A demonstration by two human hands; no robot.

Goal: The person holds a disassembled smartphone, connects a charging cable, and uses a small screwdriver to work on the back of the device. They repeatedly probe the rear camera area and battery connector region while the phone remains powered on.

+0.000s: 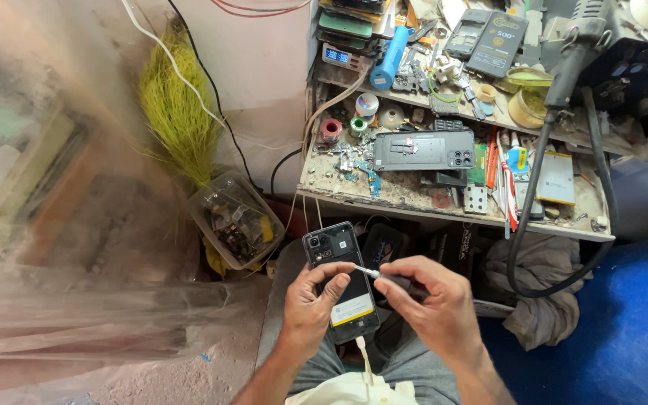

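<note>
- Opened black smartphone w/ back cover off, battery w/ yellow label exposed [345, 283] – held over lap, just below front edge of cluttered wooden workbench shelf [414, 196]; camera end toward bench, charge-port end toward body.
- Left hand [310, 306] wrapped round phone's left edge, thumb laid across battery face; fingers curled behind, gripping firm.
- Right hand [430, 300] pinching small dark-handled precision screwdriver w/ silver shaft [384, 277]; tip angled left, resting on phone interior near upper right of battery. Exact screw under tip too small to tell.
- White cable [366, 358] running from phone's lower end toward lap.
- On bench, above phone: second dark grey phone back w/ camera cluster [423, 150], solder spools, loose screws, red-handled tools, flat silver battery pack [556, 178].
- Left of bench, on floor: clear plastic tub of mixed small parts [238, 219]; yellow-green bristle broom [178, 109] against wall.
- Right of bench: thick black hose [538, 202] drooping from grey handheld tool.
- Risks, as judged:
  - Tip so close to battery – slip could puncture or dent cell.
  - Phone unsupported in air, not on bench – tilt could drop tiny screw into lap/dirt floor, likely lost.
  - Thumb pressing battery – extra force could flex cell.
  - Off-axis driver angle could strip screw head.
  - Cable tug could jerk phone mid-turn.
</note>
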